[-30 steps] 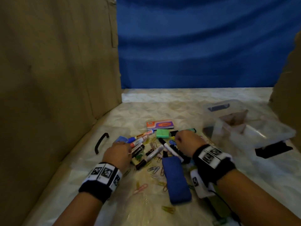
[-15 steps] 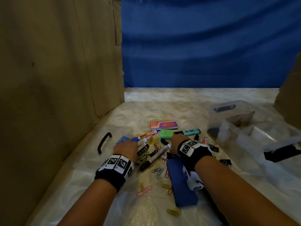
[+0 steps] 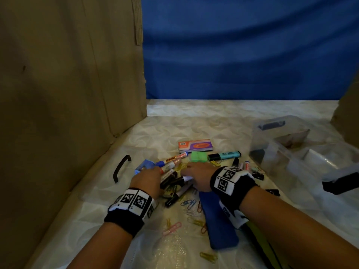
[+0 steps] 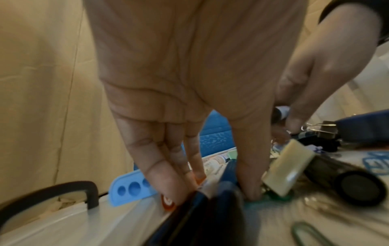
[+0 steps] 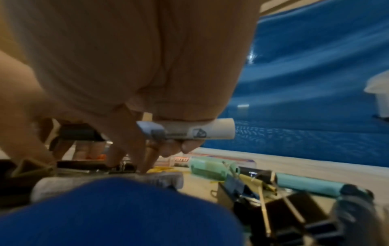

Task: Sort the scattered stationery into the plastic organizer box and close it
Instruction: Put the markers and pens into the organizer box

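Several markers [image 3: 172,178] lie heaped at the table's middle, between my two hands. My left hand [image 3: 155,171] reaches down onto them; in the left wrist view its fingers [image 4: 168,179] and thumb pinch dark markers [image 4: 212,196] between them. My right hand [image 3: 186,174] grips a white marker [image 5: 195,131] in curled fingers while other fingertips touch the pile. The clear organizer box [image 3: 272,158] stands open at the right, apart from both hands. A whiteboard marker [image 3: 174,158], green eraser [image 3: 198,156], teal highlighter [image 3: 225,155] and staples box [image 3: 195,145] lie just beyond.
A clear lid with a black handle [image 3: 121,168] lies at the left beside the cardboard wall [image 3: 58,113]. A long blue case [image 3: 217,220] lies under my right wrist. Paper clips [image 3: 172,228] and binder clips [image 3: 258,175] are scattered around. A black latch [image 3: 340,183] juts out at the box's near right.
Both hands have reached forward and drawn together over the marker heap. The right hand has moved left and now holds a white marker.
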`<state>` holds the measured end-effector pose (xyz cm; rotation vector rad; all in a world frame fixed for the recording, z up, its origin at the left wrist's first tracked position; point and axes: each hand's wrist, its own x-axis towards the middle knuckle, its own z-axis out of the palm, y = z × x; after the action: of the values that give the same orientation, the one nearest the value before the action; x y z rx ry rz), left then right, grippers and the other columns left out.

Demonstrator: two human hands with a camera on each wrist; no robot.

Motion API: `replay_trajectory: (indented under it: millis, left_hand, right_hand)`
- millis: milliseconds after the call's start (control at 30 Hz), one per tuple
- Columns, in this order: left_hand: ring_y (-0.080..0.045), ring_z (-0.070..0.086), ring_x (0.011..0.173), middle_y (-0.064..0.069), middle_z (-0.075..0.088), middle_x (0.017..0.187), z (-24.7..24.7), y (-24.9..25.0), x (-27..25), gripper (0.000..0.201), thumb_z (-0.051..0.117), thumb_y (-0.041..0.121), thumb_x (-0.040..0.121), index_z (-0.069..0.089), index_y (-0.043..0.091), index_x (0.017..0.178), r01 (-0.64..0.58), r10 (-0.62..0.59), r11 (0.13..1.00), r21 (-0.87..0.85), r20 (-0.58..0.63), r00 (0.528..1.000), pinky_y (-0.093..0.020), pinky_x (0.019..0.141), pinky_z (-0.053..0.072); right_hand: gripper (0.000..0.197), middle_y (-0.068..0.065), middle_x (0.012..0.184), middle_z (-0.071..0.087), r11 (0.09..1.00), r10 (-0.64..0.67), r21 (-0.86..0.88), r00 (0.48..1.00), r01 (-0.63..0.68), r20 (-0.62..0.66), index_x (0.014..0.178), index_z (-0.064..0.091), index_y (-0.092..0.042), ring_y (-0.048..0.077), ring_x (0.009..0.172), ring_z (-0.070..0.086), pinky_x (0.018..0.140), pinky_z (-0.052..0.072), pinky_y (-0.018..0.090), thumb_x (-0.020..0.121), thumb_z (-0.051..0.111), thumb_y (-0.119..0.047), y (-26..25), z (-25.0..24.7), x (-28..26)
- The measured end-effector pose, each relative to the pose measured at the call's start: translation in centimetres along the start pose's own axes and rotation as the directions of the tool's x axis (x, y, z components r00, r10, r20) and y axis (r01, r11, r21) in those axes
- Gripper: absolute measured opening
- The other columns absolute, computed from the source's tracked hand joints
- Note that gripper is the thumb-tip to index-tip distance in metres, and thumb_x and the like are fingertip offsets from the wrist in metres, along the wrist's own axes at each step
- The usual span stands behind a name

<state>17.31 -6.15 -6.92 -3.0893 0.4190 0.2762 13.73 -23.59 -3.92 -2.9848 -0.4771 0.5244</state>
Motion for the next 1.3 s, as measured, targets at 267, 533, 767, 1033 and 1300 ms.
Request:
replay_trajectory:
  millis: [267,533,767,1033,1300]
  left_hand:
    - [-0.025,0.06,0.113,-0.01,0.061,0.124,-0.3,-0.8,0.2,0.062,0.069,0.032,0.081,0.043,0.014,0.134,0.026,-0.017,0.994,-0.106,0.083,0.996,-0.032,0.094,0.046]
    - [-0.026,0.059,0.113,-0.011,0.06,0.125,-0.7,-0.4,-0.6,0.052,0.066,0.034,0.084,0.051,0.012,0.128,0.027,-0.022,0.997,-0.068,0.068,0.997,-0.032,0.092,0.048]
    - [-0.024,0.062,0.108,-0.009,0.063,0.119,-1.3,0.5,-1.2,0.033,0.056,0.032,0.091,0.062,0.011,0.116,0.027,-0.027,0.999,-0.018,0.043,0.999,-0.031,0.092,0.047]
    - [-0.028,0.063,0.098,-0.01,0.067,0.105,-2.3,1.9,-2.5,0.029,0.053,0.037,0.093,0.064,0.014,0.107,-0.071,0.065,0.997,-0.038,-0.141,0.988,-0.03,0.075,0.046]
    - [-0.029,0.062,0.106,-0.009,0.063,0.119,-2.8,3.4,-3.3,0.036,0.044,0.037,0.097,0.051,0.021,0.128,-0.17,0.151,0.982,-0.081,-0.2,0.968,-0.037,0.082,0.05]
  right_hand:
    - [0.031,0.014,0.133,0.037,0.985,-0.003,-0.172,1.0,0.005,0.012,0.12,0.055,-0.019,0.036,0.118,0.046,0.093,0.038,0.042,0.089,0.058,-0.026,-1.1,0.5,0.1]
    - [0.041,0.011,0.138,0.032,0.982,0.058,-0.164,0.978,-0.092,-0.2,0.133,0.038,-0.015,0.032,0.124,0.034,0.101,0.034,0.043,0.093,0.046,-0.02,-0.7,-0.2,-3.9]
    - [0.042,0.004,0.134,0.041,0.962,0.107,-0.187,0.906,-0.198,-0.409,0.133,0.034,-0.018,0.029,0.119,0.036,0.097,0.032,0.039,0.092,0.041,-0.015,0.1,-1.7,-7.7]
    - [0.035,0.006,0.127,0.049,0.881,0.203,-0.227,0.765,-0.415,-0.611,0.126,0.042,-0.018,0.03,0.112,0.042,0.086,0.039,0.041,0.093,0.032,-0.01,7.2,-8.3,-10.8]
    - [0.026,0.01,0.119,0.054,0.675,0.609,-0.258,0.719,-0.692,-0.336,0.121,0.042,-0.018,0.034,0.113,0.046,0.099,0.04,0.046,0.097,0.037,-0.027,19.7,-11.6,-10.7]
